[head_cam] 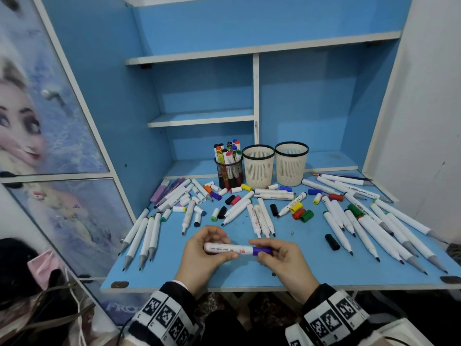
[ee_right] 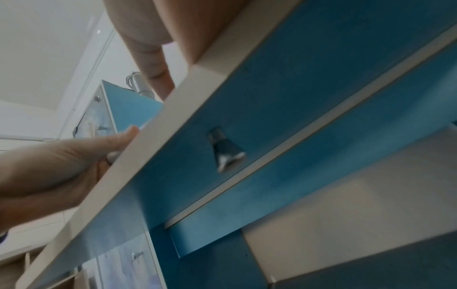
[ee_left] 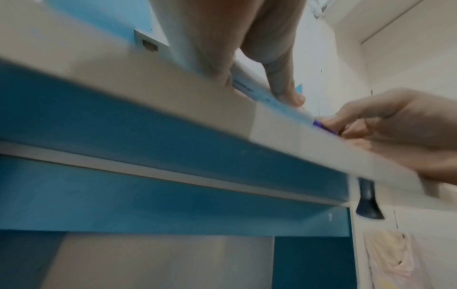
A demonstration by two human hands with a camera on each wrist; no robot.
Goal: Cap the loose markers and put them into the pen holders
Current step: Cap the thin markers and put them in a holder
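Over the front of the blue desk I hold a white marker level. My left hand grips its barrel. My right hand pinches the purple cap sitting on the marker's right end. In the left wrist view the left hand holds the barrel and the right hand's fingers close on the purple cap. At the back stand a black mesh holder full of markers and two beige holders. Many uncapped markers and loose caps lie across the desk.
A black cap lies right of my hands. Red, yellow and green caps cluster mid-desk. Shelves rise behind the holders. A cabinet door with a printed picture stands at the left. The wrist views show the desk's front edge and a drawer knob.
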